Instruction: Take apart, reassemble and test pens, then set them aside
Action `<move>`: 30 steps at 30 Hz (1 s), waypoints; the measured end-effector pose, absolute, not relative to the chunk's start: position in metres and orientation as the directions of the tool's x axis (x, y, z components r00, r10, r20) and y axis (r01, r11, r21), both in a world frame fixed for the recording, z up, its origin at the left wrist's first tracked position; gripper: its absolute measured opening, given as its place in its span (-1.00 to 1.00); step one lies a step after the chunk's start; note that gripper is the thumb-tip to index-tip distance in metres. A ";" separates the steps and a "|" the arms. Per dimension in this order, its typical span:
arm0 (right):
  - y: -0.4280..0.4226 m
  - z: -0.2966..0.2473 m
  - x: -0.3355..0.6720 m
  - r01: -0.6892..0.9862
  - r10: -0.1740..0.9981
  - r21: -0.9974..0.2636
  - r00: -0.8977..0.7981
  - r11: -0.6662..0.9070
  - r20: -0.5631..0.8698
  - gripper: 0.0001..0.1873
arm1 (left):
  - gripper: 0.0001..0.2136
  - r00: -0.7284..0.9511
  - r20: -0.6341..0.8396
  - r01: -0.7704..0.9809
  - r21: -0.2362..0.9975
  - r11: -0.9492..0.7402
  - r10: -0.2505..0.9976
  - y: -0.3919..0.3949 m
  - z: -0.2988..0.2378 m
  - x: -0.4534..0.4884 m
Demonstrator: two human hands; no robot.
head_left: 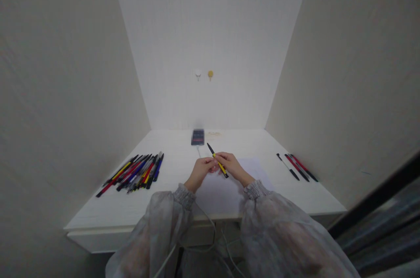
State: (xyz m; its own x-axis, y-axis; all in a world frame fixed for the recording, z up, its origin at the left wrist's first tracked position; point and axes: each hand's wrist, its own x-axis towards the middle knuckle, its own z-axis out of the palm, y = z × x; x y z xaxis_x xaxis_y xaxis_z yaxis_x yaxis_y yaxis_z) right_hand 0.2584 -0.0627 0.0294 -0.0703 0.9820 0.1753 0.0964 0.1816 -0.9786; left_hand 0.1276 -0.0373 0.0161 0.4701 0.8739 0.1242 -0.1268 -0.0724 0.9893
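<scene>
Both my hands meet above the middle of a white desk [183,208]. My left hand [204,169] and my right hand [231,165] are closed on a yellow and black pen [217,160], which points up and away to the left. A white sheet of paper [226,186] lies under my hands. A pile of several pens [134,173] in red, blue, yellow and black lies on the desk to the left. Three pens [297,167], black and red, lie in a row to the right.
A small dark device [197,137] with a white cable stands at the back of the desk by the wall. Two round hooks [204,74], one white and one yellow, are fixed to the back wall. Side walls close in the desk left and right. Cables hang below the front edge.
</scene>
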 end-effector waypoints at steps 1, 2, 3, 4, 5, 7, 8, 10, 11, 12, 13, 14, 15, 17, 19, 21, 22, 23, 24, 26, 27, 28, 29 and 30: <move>-0.063 0.029 0.259 0.081 0.985 -0.984 -0.087 0.156 0.149 -0.72 | -0.76 0.456 0.129 -0.099 0.991 -0.094 0.881 -0.035 0.015 0.125; -0.063 0.028 0.261 0.063 0.987 -0.988 -0.094 0.140 0.133 -0.71 | -0.77 0.434 0.130 -0.091 0.991 -0.101 0.892 -0.033 0.014 0.122; -0.064 0.028 0.263 0.045 0.988 -0.991 -0.093 0.125 0.121 -0.70 | -0.76 0.407 0.125 -0.107 0.990 -0.089 0.905 -0.030 0.013 0.119; -0.064 0.028 0.266 0.029 0.990 -0.994 -0.096 0.106 0.103 -0.70 | -0.75 0.374 0.113 -0.151 0.987 -0.060 0.921 -0.028 0.013 0.116; -0.064 0.028 0.270 0.018 0.991 -0.997 -0.107 0.080 0.077 -0.69 | -0.74 0.335 0.098 -0.214 0.976 -0.026 0.937 -0.026 0.014 0.113; -0.064 0.029 0.276 0.029 0.988 -0.999 -0.157 0.018 0.013 -0.68 | -0.73 0.299 0.069 -0.335 0.942 0.037 0.952 -0.022 0.015 0.107; -0.064 0.029 0.279 0.046 0.983 -0.999 -0.185 -0.005 -0.013 -0.68 | -0.71 0.309 0.071 -0.366 0.929 0.050 0.948 -0.020 0.016 0.104; -0.064 0.030 0.283 0.080 0.971 -0.996 -0.233 -0.032 -0.050 -0.68 | -0.71 0.352 0.071 -0.370 0.927 0.069 0.933 -0.017 0.017 0.100; -0.064 0.031 0.285 0.091 0.966 -0.995 -0.251 -0.042 -0.064 -0.68 | -0.73 0.368 0.068 -0.362 0.929 0.075 0.927 -0.016 0.017 0.099; -0.064 0.032 0.287 0.091 0.962 -0.995 -0.265 -0.049 -0.072 -0.69 | -0.74 0.374 0.062 -0.355 0.931 0.081 0.925 -0.015 0.017 0.097; -0.063 0.033 0.289 0.075 0.961 -0.996 -0.268 -0.050 -0.069 -0.69 | -0.76 0.366 0.058 -0.357 0.930 0.083 0.929 -0.014 0.017 0.096; -0.063 0.034 0.291 0.038 0.965 -0.998 -0.256 -0.044 -0.052 -0.69 | -0.77 0.345 0.054 -0.368 0.926 0.082 0.937 -0.012 0.016 0.095; -0.063 0.035 0.294 -0.020 0.974 -0.999 -0.225 -0.027 -0.022 -0.70 | -0.78 0.320 0.052 -0.382 0.921 0.079 0.946 -0.011 0.016 0.094; -0.062 0.036 0.301 -0.174 0.991 -0.984 -0.114 0.047 0.067 -0.73 | -0.79 0.279 0.053 -0.406 0.911 0.068 0.959 -0.010 0.015 0.093; -0.059 0.037 0.307 -0.311 0.990 -0.940 0.021 0.142 0.142 -0.77 | -0.79 0.293 0.045 -0.394 0.916 0.077 0.955 -0.011 0.013 0.093; -0.057 0.036 0.310 -0.391 0.976 -0.895 0.126 0.215 0.179 -0.79 | -0.79 0.361 0.030 -0.343 0.934 0.103 0.932 -0.014 0.013 0.095; -0.055 0.035 0.311 -0.414 0.970 -0.880 0.161 0.233 0.181 -0.80 | -0.79 0.400 0.021 -0.312 0.943 0.114 0.916 -0.016 0.012 0.097; -0.054 0.033 0.310 -0.430 0.967 -0.871 0.184 0.239 0.175 -0.80 | -0.78 0.437 0.014 -0.282 0.952 0.121 0.899 -0.018 0.012 0.098; -0.053 0.032 0.309 -0.442 0.967 -0.866 0.195 0.235 0.163 -0.81 | -0.78 0.469 0.012 -0.254 0.959 0.122 0.883 -0.020 0.012 0.099; -0.050 0.029 0.305 -0.457 0.973 -0.866 0.191 0.204 0.128 -0.81 | -0.76 0.522 0.013 -0.207 0.972 0.111 0.853 -0.023 0.012 0.101; -0.050 0.027 0.303 -0.462 0.977 -0.868 0.186 0.183 0.107 -0.81 | -0.75 0.542 0.012 -0.185 0.977 0.105 0.840 -0.024 0.012 0.101; -0.049 0.026 0.302 -0.466 0.979 -0.869 0.182 0.165 0.088 -0.80 | -0.74 0.560 0.008 -0.162 0.982 0.100 0.828 -0.025 0.012 0.101; -0.048 0.025 0.300 -0.469 0.981 -0.870 0.181 0.151 0.073 -0.80 | -0.73 0.578 0.002 -0.139 0.986 0.096 0.816 -0.026 0.011 0.101; -0.048 0.024 0.299 -0.471 0.981 -0.871 0.182 0.143 0.062 -0.79 | -0.71 0.593 -0.004 -0.117 0.989 0.092 0.806 -0.026 0.011 0.101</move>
State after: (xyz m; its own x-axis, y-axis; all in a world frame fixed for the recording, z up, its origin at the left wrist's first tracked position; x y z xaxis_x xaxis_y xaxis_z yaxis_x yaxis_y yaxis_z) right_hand 0.2990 -0.0479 0.0244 0.1825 0.9813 0.0619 -0.4711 0.1425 -0.8705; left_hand 0.1006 -0.0259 0.0106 0.5925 0.8056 -0.0042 -0.1174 0.0916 0.9888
